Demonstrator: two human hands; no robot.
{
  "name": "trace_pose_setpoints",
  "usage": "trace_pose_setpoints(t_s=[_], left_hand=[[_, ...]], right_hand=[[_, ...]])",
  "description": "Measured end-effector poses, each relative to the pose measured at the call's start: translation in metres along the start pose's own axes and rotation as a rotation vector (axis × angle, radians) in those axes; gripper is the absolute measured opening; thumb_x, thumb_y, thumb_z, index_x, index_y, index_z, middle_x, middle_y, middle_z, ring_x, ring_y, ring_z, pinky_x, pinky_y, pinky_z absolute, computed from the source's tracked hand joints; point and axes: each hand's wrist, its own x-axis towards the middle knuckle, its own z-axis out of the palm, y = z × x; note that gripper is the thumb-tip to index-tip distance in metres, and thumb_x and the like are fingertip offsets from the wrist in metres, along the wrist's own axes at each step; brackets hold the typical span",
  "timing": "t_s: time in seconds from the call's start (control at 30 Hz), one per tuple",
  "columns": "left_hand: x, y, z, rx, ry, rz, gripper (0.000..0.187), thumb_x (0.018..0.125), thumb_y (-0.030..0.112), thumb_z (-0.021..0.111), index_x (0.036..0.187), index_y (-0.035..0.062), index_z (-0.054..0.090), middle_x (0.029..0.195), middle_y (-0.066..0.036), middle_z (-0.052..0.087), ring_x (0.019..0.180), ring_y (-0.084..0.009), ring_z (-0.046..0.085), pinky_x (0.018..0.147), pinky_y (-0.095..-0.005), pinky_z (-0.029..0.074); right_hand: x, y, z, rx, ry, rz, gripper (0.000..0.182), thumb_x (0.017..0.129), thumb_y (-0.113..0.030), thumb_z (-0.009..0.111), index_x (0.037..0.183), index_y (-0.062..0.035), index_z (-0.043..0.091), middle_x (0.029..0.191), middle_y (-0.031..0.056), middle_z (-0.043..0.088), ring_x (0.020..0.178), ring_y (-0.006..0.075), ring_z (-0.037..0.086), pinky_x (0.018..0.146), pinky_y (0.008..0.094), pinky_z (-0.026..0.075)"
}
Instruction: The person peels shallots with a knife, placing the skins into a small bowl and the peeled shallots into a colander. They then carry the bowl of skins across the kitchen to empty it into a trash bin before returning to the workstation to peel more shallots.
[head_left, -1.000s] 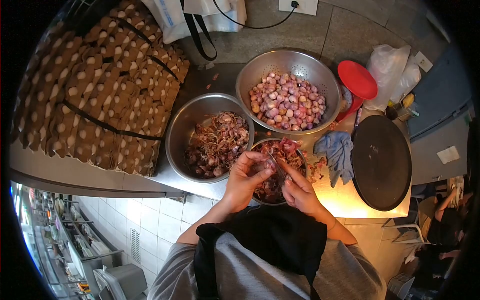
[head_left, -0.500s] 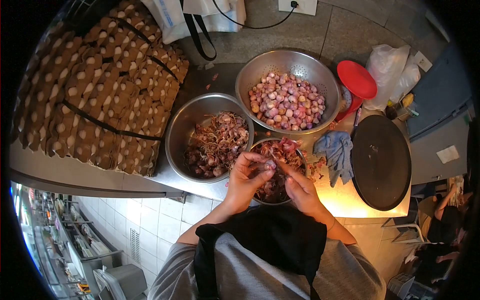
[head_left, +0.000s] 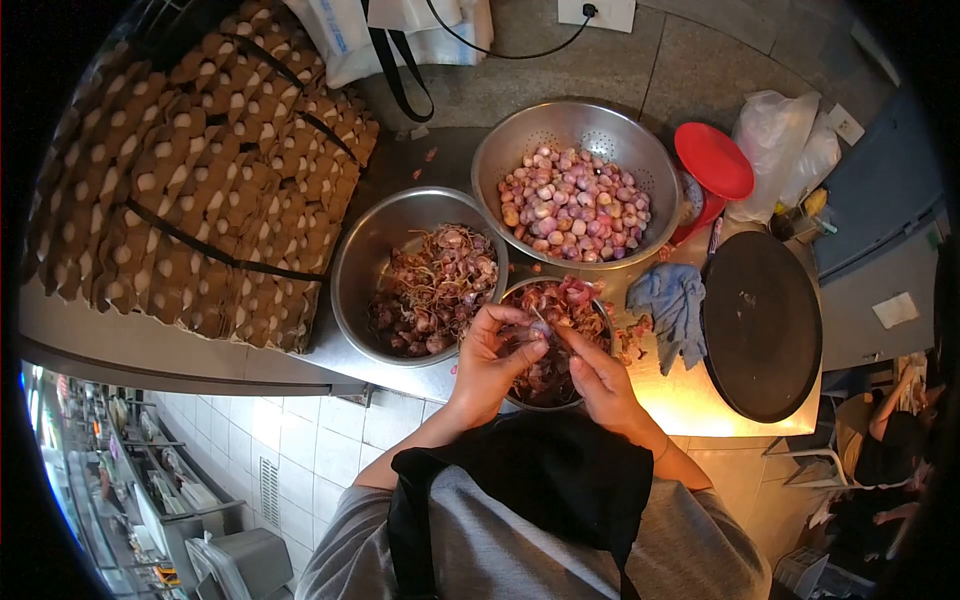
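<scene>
My left hand [head_left: 492,352] pinches a small purple shallot [head_left: 540,330] between thumb and fingers. Close against it is my right hand [head_left: 604,382], its fingers closed; a thin pale sliver shows near the fingertips, but I cannot make out what it is. Both hands are over a small metal bowl [head_left: 607,318] of reddish skins. To the left, a steel bowl [head_left: 352,270] contains unpeeled shallots with roots [head_left: 440,280]. Behind, a metal colander [head_left: 640,150] holds many peeled shallots [head_left: 575,205].
Stacked egg trays [head_left: 190,180] fill the left. On the right lie a blue cloth [head_left: 668,305] and a round black tray [head_left: 762,330]. A red scale [head_left: 713,165] and plastic bags [head_left: 775,140] stand behind. Another person [head_left: 885,440] is at the far right.
My fingers have shifted slightly around the shallot, and the thin pale sliver now shows more clearly. The bowls and colander stay in place.
</scene>
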Motion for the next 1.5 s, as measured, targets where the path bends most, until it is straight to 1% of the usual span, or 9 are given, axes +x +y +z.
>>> trace_pose_setpoints(t_s=[0.1, 0.2, 0.43, 0.53, 0.93, 1.13, 1.33, 1.43, 1.5], left_hand=[[0.000, 0.003, 0.001, -0.027, -0.006, -0.042, 0.028, 0.075, -0.008, 0.058, 0.096, 0.0053, 0.043, 0.100, -0.007, 0.053, 0.090, -0.0137, 0.055, 0.078, -0.0243, 0.046], [0.000, 0.004, 0.001, -0.059, -0.020, -0.061, 0.027, 0.076, -0.008, 0.056, 0.096, 0.0052, 0.043, 0.102, -0.008, 0.053, 0.093, -0.0154, 0.055, 0.081, -0.0265, 0.046], [0.000, 0.005, -0.001, -0.136, -0.083, -0.117, 0.021, 0.080, -0.004, 0.052, 0.097, 0.0046, 0.044, 0.105, -0.008, 0.052, 0.100, -0.0175, 0.053, 0.086, -0.0324, 0.045], [0.002, 0.005, -0.001, -0.219, -0.001, -0.206, 0.020, 0.083, -0.001, 0.051, 0.100, 0.0047, 0.044, 0.105, -0.008, 0.051, 0.100, -0.0176, 0.052, 0.087, -0.0334, 0.045], [0.004, 0.010, 0.002, -0.084, -0.035, -0.236, 0.023, 0.082, 0.003, 0.055, 0.103, 0.0050, 0.047, 0.102, -0.004, 0.050, 0.092, -0.0105, 0.050, 0.079, -0.0245, 0.045], [0.001, 0.013, 0.002, -0.083, -0.049, -0.214, 0.025, 0.082, 0.001, 0.053, 0.105, 0.0050, 0.045, 0.104, -0.005, 0.050, 0.096, -0.0128, 0.050, 0.084, -0.0255, 0.042], [0.004, 0.009, 0.001, -0.131, 0.073, -0.220, 0.021, 0.080, 0.000, 0.056, 0.098, 0.0062, 0.047, 0.099, -0.004, 0.052, 0.093, -0.0120, 0.051, 0.080, -0.0256, 0.044], [0.004, 0.007, 0.003, -0.123, 0.093, -0.180, 0.021, 0.076, 0.002, 0.064, 0.091, 0.0059, 0.050, 0.087, -0.002, 0.056, 0.078, -0.0065, 0.053, 0.067, -0.0192, 0.044], [0.004, 0.005, 0.001, -0.097, 0.091, -0.178, 0.021, 0.074, 0.001, 0.065, 0.088, 0.0056, 0.050, 0.086, -0.001, 0.057, 0.077, -0.0066, 0.053, 0.068, -0.0195, 0.044]], right_hand=[[-0.001, -0.006, -0.004, 0.524, -0.057, 0.263, 0.038, 0.092, -0.015, 0.039, 0.127, -0.0018, 0.036, 0.077, -0.0004, 0.050, 0.063, 0.0064, 0.046, 0.058, 0.0168, 0.036], [0.002, -0.005, 0.001, 0.492, 0.009, 0.215, 0.036, 0.092, -0.016, 0.037, 0.127, -0.0032, 0.037, 0.065, -0.0063, 0.034, 0.051, 0.0024, 0.026, 0.047, 0.0154, 0.022], [0.005, 0.000, -0.005, 0.491, 0.040, 0.221, 0.036, 0.092, -0.015, 0.037, 0.127, -0.0035, 0.038, 0.065, -0.0056, 0.037, 0.052, 0.0025, 0.031, 0.047, 0.0157, 0.026], [0.004, 0.000, -0.006, 0.498, 0.035, 0.209, 0.036, 0.092, -0.015, 0.038, 0.126, -0.0037, 0.038, 0.064, -0.0056, 0.037, 0.052, 0.0026, 0.032, 0.047, 0.0158, 0.026], [0.005, 0.000, -0.007, 0.450, 0.050, 0.202, 0.035, 0.092, -0.015, 0.038, 0.126, -0.0043, 0.039, 0.068, -0.0063, 0.038, 0.053, 0.0026, 0.031, 0.048, 0.0155, 0.026], [0.011, 0.005, -0.012, 0.403, 0.140, 0.239, 0.037, 0.092, -0.015, 0.038, 0.128, -0.0050, 0.037, 0.065, -0.0059, 0.034, 0.053, 0.0032, 0.030, 0.048, 0.0160, 0.026], [0.000, -0.008, -0.008, 0.541, -0.017, 0.246, 0.042, 0.092, -0.015, 0.037, 0.132, -0.0067, 0.029, 0.060, -0.0043, 0.033, 0.050, 0.0053, 0.030, 0.046, 0.0175, 0.026], [-0.002, -0.011, -0.003, 0.579, -0.119, 0.273, 0.045, 0.092, -0.017, 0.037, 0.134, -0.0081, 0.024, 0.058, -0.0036, 0.033, 0.049, 0.0062, 0.031, 0.045, 0.0176, 0.026], [-0.001, -0.008, -0.001, 0.596, -0.136, 0.267, 0.045, 0.092, -0.018, 0.038, 0.134, -0.0081, 0.024, 0.058, -0.0032, 0.033, 0.048, 0.0062, 0.031, 0.044, 0.0174, 0.026]])
